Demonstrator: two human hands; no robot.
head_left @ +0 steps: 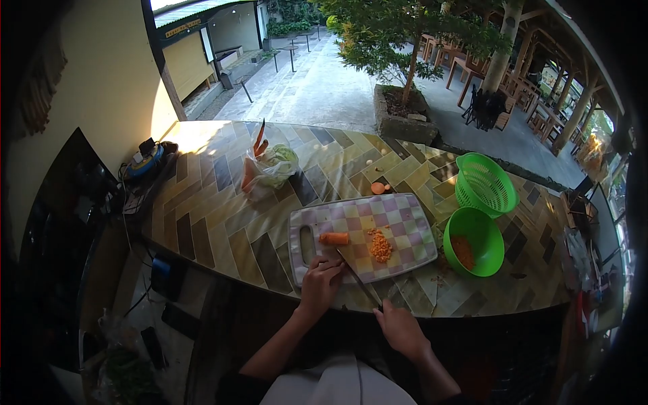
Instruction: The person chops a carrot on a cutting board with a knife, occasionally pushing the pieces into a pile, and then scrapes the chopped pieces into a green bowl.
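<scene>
My right hand (403, 330) grips a knife (361, 285) by its handle, and the blade slants up and left over the cutting board. On the lower left of the checkered cutting board (412, 253) rests my left hand (320, 283), fingers bent and close together beside the blade. Whatever lies under those fingers is hidden. Just above them is a thick piece of carrot (334, 238), lying on its side. A small heap of diced carrot (381, 247) sits to the right of the knife on the board.
Right of the board, a green bowl (496, 251) holds orange bits, with a green colander (483, 177) behind it. Carrot ends (379, 188) lie beyond the board. A plastic bag of vegetables (275, 166) stands at the back left of the tiled table (223, 223).
</scene>
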